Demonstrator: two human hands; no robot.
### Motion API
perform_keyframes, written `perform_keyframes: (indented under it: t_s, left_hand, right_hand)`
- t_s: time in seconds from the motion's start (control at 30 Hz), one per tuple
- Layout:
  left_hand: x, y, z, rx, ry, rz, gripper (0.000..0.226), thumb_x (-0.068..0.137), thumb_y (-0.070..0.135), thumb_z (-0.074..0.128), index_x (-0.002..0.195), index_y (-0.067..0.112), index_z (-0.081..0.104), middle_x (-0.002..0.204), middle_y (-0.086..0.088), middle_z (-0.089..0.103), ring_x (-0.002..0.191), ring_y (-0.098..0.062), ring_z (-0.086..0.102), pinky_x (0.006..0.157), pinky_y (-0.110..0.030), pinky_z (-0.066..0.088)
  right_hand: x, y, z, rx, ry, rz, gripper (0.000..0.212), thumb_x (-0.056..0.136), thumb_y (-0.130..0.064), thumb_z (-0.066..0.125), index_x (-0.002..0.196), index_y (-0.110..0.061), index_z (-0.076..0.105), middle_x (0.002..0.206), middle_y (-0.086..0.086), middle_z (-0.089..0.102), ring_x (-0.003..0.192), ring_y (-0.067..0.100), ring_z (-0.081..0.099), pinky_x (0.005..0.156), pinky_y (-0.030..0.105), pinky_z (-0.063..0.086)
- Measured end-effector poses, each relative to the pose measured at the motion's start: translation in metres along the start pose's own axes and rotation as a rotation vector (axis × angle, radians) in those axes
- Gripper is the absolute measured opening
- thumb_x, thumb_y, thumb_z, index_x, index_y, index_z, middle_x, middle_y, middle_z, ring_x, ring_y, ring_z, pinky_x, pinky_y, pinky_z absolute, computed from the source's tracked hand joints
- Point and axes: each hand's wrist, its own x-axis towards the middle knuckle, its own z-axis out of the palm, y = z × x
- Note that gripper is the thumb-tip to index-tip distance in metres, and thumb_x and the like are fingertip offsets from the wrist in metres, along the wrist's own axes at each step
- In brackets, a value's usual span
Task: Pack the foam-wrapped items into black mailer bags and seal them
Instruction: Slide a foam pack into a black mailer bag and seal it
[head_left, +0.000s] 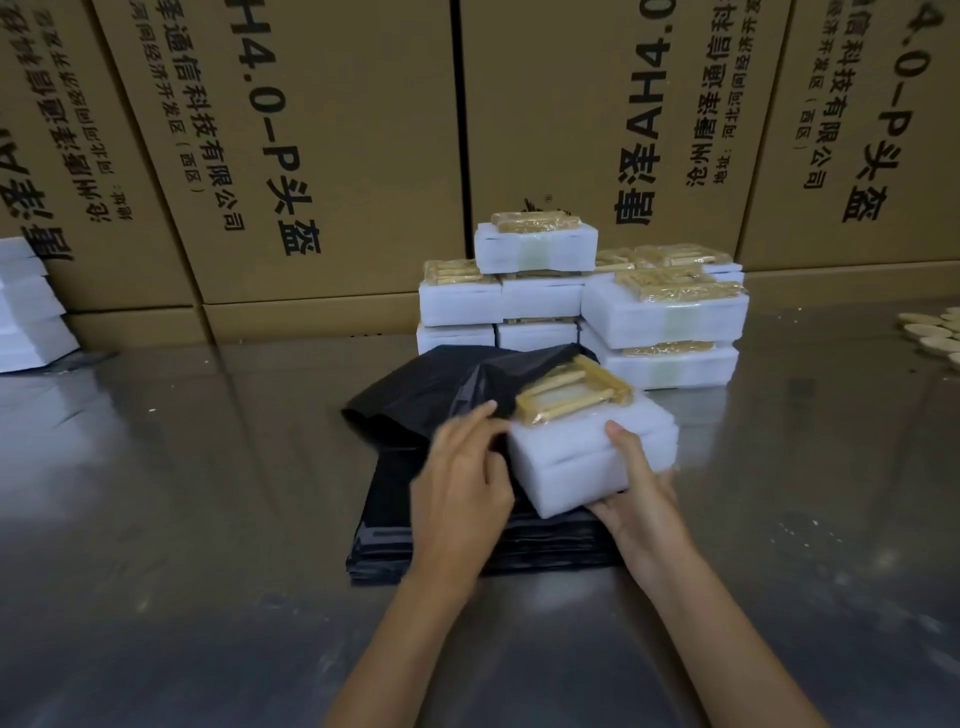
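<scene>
A white foam-wrapped item (582, 452) with a yellow taped bundle on top lies tilted at the mouth of an open black mailer bag (436, 389). My right hand (639, 493) grips the item's near right corner, thumb on top. My left hand (462, 473) holds the bag's edge beside the item's left side. Both rest over a flat stack of black mailer bags (467, 551). Behind stands a pile of several more foam-wrapped items (587, 301).
The work surface is a shiny metal table (208, 493). Large printed cardboard boxes (322, 156) wall off the back. White foam pieces (31, 306) are stacked at far left. Small pale discs (935, 332) lie at the right edge.
</scene>
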Motion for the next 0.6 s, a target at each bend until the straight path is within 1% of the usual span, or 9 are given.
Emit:
perform_keyframes:
  t_s: [0.07, 0.1, 0.17, 0.23, 0.27, 0.33, 0.4, 0.5, 0.6]
  left_hand:
    - [0.024, 0.001, -0.005, 0.048, 0.164, 0.019, 0.027, 0.088, 0.009, 0.05, 0.107, 0.025, 0.06, 0.113, 0.017, 0.059, 0.11, -0.005, 0.047, 0.064, -0.017, 0.043]
    - [0.038, 0.002, -0.004, 0.029, 0.162, 0.028, 0.023, 0.088, 0.012, 0.05, 0.106, 0.025, 0.057, 0.11, 0.015, 0.058, 0.107, -0.006, 0.045, 0.064, -0.016, 0.04]
    - [0.071, 0.003, 0.006, -0.04, 0.016, 0.005, 0.03, 0.089, 0.017, 0.052, 0.118, 0.023, 0.055, 0.119, 0.01, 0.056, 0.114, -0.009, 0.042, 0.081, -0.026, 0.045]
    - [0.102, 0.007, 0.022, -0.057, -0.223, -0.041, 0.044, 0.09, 0.021, 0.056, 0.133, 0.02, 0.05, 0.136, 0.005, 0.052, 0.129, -0.015, 0.041, 0.103, -0.038, 0.04]
    - [0.115, 0.01, 0.03, -0.076, -0.324, -0.078, 0.046, 0.092, 0.023, 0.055, 0.137, 0.02, 0.049, 0.14, 0.003, 0.05, 0.132, -0.018, 0.041, 0.107, -0.038, 0.038]
    - [0.133, 0.014, 0.043, -0.161, -0.412, -0.173, 0.038, 0.097, 0.023, 0.049, 0.135, 0.02, 0.056, 0.137, -0.001, 0.056, 0.127, -0.02, 0.049, 0.099, -0.027, 0.039]
    - [0.146, 0.014, 0.051, -0.168, -0.366, -0.219, 0.029, 0.1, 0.02, 0.047, 0.12, 0.016, 0.067, 0.121, -0.005, 0.067, 0.113, -0.022, 0.058, 0.085, -0.023, 0.041]
    - [0.149, 0.026, 0.053, -0.06, -0.295, -0.078, 0.023, 0.098, 0.021, 0.054, 0.102, 0.013, 0.074, 0.1, -0.005, 0.073, 0.095, -0.02, 0.064, 0.077, -0.027, 0.047]
    - [0.126, 0.053, 0.05, -0.165, -0.456, 0.156, 0.018, 0.095, 0.026, 0.059, 0.092, 0.02, 0.075, 0.086, 0.008, 0.073, 0.081, -0.006, 0.065, 0.076, -0.028, 0.048]
  right_hand:
    - [0.0, 0.003, 0.0, -0.057, -0.001, -0.014, 0.062, 0.076, -0.029, 0.085, 0.131, -0.031, 0.057, 0.117, -0.003, 0.074, 0.103, 0.016, 0.072, 0.082, 0.042, 0.061]
    - [0.0, 0.004, 0.0, -0.084, 0.0, -0.029, 0.065, 0.073, -0.029, 0.086, 0.131, -0.03, 0.056, 0.117, -0.002, 0.073, 0.104, 0.016, 0.072, 0.082, 0.042, 0.061]
    - [-0.001, 0.004, 0.003, -0.152, 0.019, -0.073, 0.073, 0.064, -0.034, 0.088, 0.129, -0.028, 0.053, 0.117, 0.0, 0.072, 0.102, 0.017, 0.072, 0.081, 0.042, 0.062]
    - [-0.001, 0.004, 0.005, -0.249, 0.05, -0.138, 0.075, 0.056, -0.04, 0.087, 0.12, -0.03, 0.048, 0.113, -0.003, 0.07, 0.098, 0.013, 0.071, 0.081, 0.042, 0.061]
    - [-0.002, 0.003, 0.006, -0.298, 0.045, -0.169, 0.073, 0.053, -0.043, 0.086, 0.114, -0.033, 0.047, 0.109, -0.005, 0.07, 0.093, 0.009, 0.071, 0.079, 0.039, 0.061]
    - [-0.004, 0.002, 0.007, -0.357, 0.004, -0.213, 0.071, 0.049, -0.049, 0.083, 0.107, -0.036, 0.045, 0.103, -0.01, 0.069, 0.084, 0.0, 0.069, 0.071, 0.028, 0.057]
    - [-0.004, 0.001, 0.007, -0.385, -0.029, -0.231, 0.069, 0.048, -0.05, 0.082, 0.105, -0.037, 0.045, 0.099, -0.013, 0.069, 0.081, -0.003, 0.068, 0.066, 0.021, 0.054]
    - [0.0, 0.001, 0.006, -0.382, -0.021, -0.217, 0.069, 0.049, -0.052, 0.082, 0.106, -0.037, 0.046, 0.101, -0.012, 0.07, 0.084, -0.001, 0.069, 0.07, 0.026, 0.057]
    - [0.001, 0.001, 0.005, -0.278, 0.029, -0.092, 0.061, 0.058, -0.051, 0.082, 0.111, -0.036, 0.054, 0.105, -0.006, 0.073, 0.093, 0.013, 0.073, 0.074, 0.037, 0.062]
